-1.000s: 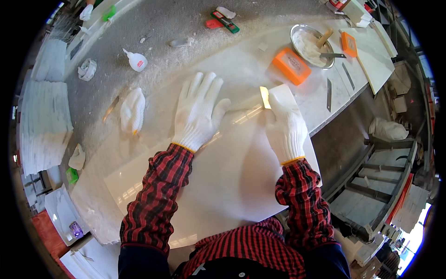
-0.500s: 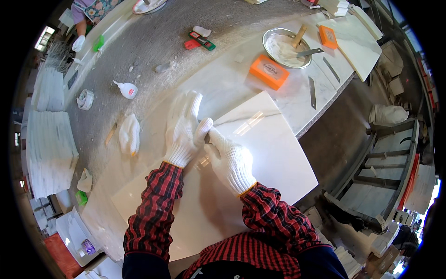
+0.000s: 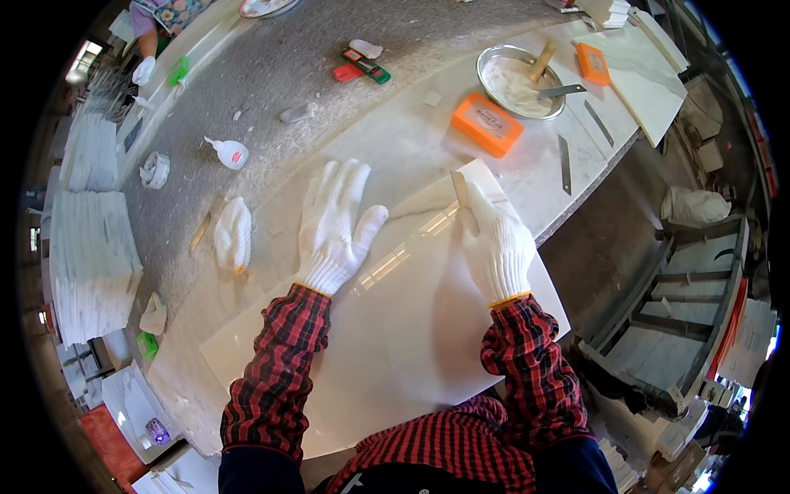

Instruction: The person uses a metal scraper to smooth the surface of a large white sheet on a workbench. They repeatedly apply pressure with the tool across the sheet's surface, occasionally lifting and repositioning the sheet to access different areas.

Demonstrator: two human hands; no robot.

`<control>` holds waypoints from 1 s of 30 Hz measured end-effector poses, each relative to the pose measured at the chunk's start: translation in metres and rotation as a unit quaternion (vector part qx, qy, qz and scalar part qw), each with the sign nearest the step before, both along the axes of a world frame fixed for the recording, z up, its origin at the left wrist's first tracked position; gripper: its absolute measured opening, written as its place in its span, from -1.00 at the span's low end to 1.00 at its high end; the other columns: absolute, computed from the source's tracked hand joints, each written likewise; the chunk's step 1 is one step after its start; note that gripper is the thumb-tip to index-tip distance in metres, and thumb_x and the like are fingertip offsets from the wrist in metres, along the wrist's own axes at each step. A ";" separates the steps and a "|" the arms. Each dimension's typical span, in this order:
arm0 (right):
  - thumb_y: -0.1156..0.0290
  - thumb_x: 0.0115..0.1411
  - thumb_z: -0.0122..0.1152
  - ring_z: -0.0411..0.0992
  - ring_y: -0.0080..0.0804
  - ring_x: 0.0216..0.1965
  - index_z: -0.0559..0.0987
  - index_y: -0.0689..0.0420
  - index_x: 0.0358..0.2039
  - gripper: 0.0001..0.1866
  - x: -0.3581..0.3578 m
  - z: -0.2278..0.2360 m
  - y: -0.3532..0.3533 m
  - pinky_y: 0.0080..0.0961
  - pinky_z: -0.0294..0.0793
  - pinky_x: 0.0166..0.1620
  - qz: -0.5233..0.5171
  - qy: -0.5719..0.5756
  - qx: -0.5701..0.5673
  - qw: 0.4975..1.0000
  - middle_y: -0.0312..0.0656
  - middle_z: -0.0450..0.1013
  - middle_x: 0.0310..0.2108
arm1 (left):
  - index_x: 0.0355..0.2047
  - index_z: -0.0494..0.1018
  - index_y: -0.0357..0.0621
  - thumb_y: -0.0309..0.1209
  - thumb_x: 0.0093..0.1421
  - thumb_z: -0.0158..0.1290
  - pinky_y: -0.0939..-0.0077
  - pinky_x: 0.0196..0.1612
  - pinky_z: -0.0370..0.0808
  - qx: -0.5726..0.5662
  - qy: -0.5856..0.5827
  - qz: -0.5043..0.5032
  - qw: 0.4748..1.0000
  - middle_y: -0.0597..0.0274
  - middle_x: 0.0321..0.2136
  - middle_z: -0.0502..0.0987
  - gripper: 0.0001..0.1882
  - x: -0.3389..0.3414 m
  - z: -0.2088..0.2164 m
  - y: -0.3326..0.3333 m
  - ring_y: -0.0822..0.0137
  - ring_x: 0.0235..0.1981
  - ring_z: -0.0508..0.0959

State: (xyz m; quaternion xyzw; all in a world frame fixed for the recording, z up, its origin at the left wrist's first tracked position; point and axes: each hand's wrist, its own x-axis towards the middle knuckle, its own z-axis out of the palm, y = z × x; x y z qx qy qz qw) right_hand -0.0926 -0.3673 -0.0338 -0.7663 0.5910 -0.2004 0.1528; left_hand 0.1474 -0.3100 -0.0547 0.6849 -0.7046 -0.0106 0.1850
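Observation:
A glossy, pale marble-look tile (image 3: 395,354) lies before me at a slant. My left hand (image 3: 336,230), in a white knit glove, rests flat near its upper left edge, fingers stretched and thumb spread. Over the tile's far right corner is my right hand (image 3: 499,247), also gloved and closed. A thin flat blade (image 3: 460,190) sticks up from between its thumb and fingers; its lower part is hidden by the glove. Left of my left hand lies a crumpled white glove (image 3: 233,235), with a thin wooden-looking stick (image 3: 199,234) beside it.
Beyond the tile are an orange box (image 3: 487,124), a metal bowl (image 3: 491,59) of whitish paste with a scraper (image 3: 562,91), and loose metal blades (image 3: 565,165). A white squeeze bottle (image 3: 229,153) lies left. Another person's gloved hand (image 3: 143,71) shows far left. The table edge drops off right.
My right hand has moved away from my left thumb, right and outward to the tile's far right corner; the blade now shows in it. The left hand's fingers have spread.

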 end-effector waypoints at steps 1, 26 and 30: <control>0.22 0.28 0.22 0.59 0.07 -0.22 0.59 -0.19 0.18 -0.56 0.006 0.005 0.000 -0.14 0.57 -0.19 0.008 0.038 0.058 0.998 -0.04 0.64 -0.22 | 0.42 0.25 -0.14 -0.01 0.45 -0.07 0.00 0.47 0.11 -0.001 0.003 0.001 1.000 -0.07 0.39 0.30 -0.33 0.000 0.000 0.001 -0.17 0.45 0.20; 0.27 0.27 0.18 0.58 0.12 -0.34 0.52 -0.08 0.02 -0.70 0.036 0.000 0.009 -0.04 0.52 -0.33 0.088 -0.075 0.127 0.985 0.00 0.59 -0.41 | 0.37 0.30 -0.20 0.04 0.44 -0.06 -0.06 0.45 0.12 -0.018 0.011 -0.001 1.000 -0.11 0.35 0.34 -0.31 0.002 -0.003 0.001 -0.19 0.41 0.24; 0.30 0.29 0.18 0.59 0.07 -0.32 0.56 -0.13 0.14 -0.60 0.043 -0.003 0.038 -0.12 0.53 -0.28 0.120 -0.220 0.103 0.963 0.00 0.60 -0.35 | 0.42 0.24 -0.20 0.07 0.49 -0.21 0.01 0.48 0.08 -0.013 0.014 -0.013 1.000 -0.09 0.39 0.28 -0.29 0.003 0.001 0.001 -0.19 0.45 0.17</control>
